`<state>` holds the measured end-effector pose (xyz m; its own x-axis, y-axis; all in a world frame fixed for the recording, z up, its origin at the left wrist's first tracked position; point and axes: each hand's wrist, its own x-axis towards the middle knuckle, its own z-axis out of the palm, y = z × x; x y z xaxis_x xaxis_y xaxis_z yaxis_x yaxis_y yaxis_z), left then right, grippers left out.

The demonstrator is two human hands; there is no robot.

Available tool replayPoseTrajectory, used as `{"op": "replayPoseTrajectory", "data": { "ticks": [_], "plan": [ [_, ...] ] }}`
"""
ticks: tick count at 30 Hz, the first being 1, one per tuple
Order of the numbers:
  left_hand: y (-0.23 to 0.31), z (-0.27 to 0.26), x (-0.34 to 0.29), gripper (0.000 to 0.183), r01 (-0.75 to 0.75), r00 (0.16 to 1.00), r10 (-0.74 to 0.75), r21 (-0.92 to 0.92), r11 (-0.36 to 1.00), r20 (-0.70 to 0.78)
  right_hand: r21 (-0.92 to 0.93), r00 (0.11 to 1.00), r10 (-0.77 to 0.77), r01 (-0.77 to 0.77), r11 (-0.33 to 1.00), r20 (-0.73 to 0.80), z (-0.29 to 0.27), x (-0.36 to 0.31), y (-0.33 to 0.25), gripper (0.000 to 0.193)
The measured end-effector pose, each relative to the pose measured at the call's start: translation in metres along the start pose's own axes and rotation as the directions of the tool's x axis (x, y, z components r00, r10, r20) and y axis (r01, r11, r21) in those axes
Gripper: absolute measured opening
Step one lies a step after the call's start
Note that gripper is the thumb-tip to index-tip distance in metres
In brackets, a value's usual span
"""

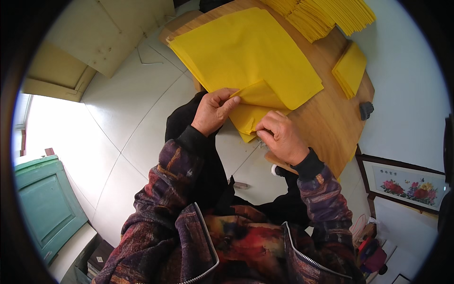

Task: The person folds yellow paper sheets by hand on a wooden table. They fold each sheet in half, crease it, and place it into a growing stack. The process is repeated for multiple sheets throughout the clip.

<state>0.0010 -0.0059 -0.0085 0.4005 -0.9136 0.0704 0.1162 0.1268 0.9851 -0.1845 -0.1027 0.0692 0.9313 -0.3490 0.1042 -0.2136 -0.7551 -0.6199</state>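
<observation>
Yellow sheet (257, 94) at the near end of a flat pile (241, 47) on the wooden bench (326, 125); its near part is turned up and the corner below hangs past the bench edge, over the floor. Left hand (213, 111) pinches the raised edge between thumb and fingers. Right hand (283, 135) has curled fingers, thumb and forefinger closed on the lower corner; how many layers are in that pinch is hard to make out.

Progress, by my reading: this piece is partway, opened at one corner and not yet let go. Rest of the pile lies broad and flat, probably remaining stock. Far end: neat rows of narrow yellow bundles (326, 19); nearer the wall, a smaller yellow stack (351, 68). Whether those are finished or waiting, can't say. Dark lump (366, 110) by the bench rim, untouched.
</observation>
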Motion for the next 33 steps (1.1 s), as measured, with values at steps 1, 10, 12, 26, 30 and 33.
{"op": "replayPoseTrajectory", "data": {
  "ticks": [1, 10, 12, 26, 30, 33],
  "plan": [
    [0.0, 0.0, 0.0, 0.024, 0.005, 1.0, -0.005, -0.003, 1.0, 0.003, 0.061, 0.998, 0.054, -0.057, 0.997, 0.04, -0.002, 0.001, 0.0, 0.004],
    [-0.003, -0.002, 0.0, 0.025, 0.006, 1.0, -0.006, 0.022, 1.0, -0.003, 0.195, 0.973, 0.204, -0.221, 0.956, 0.102, -0.002, 0.008, 0.0, 0.005],
    [-0.004, -0.001, 0.001, 0.025, 0.005, 1.0, -0.005, 0.026, 1.0, -0.007, 0.151, 0.984, 0.157, -0.169, 0.974, 0.088, 0.0, 0.009, 0.0, 0.007],
    [-0.001, -0.001, 0.0, 0.025, 0.003, 1.0, -0.003, 0.016, 1.0, -0.007, 0.314, 0.969, 0.212, -0.241, 0.918, 0.126, 0.004, 0.007, 0.004, 0.01],
    [-0.002, -0.001, 0.0, 0.026, 0.01, 1.0, -0.01, 0.014, 1.0, -0.007, 0.336, 0.964, 0.21, -0.253, 0.907, 0.161, 0.001, 0.009, 0.007, 0.013],
    [-0.002, -0.001, 0.0, 0.025, 0.009, 1.0, -0.009, 0.004, 1.0, -0.005, 0.324, 0.966, 0.188, -0.237, 0.916, 0.176, -0.005, 0.015, 0.006, 0.014]
  ]
}}
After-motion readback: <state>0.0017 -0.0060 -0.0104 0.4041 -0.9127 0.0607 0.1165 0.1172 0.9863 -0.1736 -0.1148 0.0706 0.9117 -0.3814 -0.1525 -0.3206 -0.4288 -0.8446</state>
